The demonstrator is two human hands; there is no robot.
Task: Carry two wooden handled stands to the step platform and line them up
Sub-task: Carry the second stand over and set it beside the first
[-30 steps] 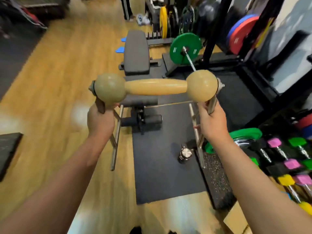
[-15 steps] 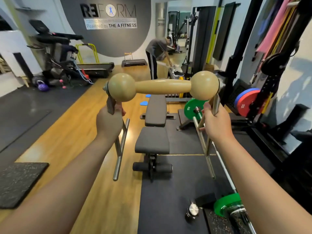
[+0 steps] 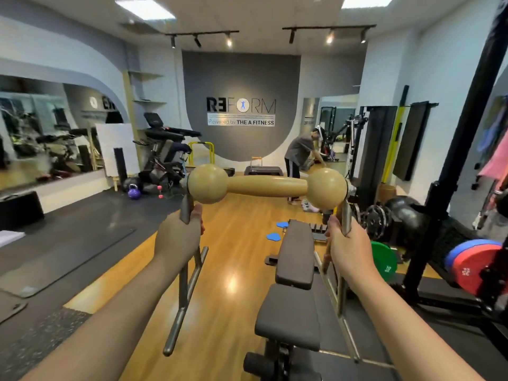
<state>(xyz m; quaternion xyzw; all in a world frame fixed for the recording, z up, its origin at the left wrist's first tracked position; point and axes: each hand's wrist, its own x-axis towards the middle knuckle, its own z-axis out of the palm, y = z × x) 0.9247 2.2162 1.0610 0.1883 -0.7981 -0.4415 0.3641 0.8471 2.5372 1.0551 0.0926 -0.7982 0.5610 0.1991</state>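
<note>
Both hands carry one stand [image 3: 266, 185] at chest height over the bench [image 3: 295, 259]. The left hand [image 3: 177, 237] grips its left steel leg, the right hand [image 3: 347, 248] its right leg, wooden handle level above the fists. Best to keep it level and skirt the bench. The step platform [image 3: 262, 169] lies far beyond the bench, by the back wall.

The single head-worn camera looks forward and slightly down along both outstretched arms, close to the raised wooden-handled stand [image 3: 266, 186], down the gym toward the far logo wall [image 3: 241, 78].
</note>
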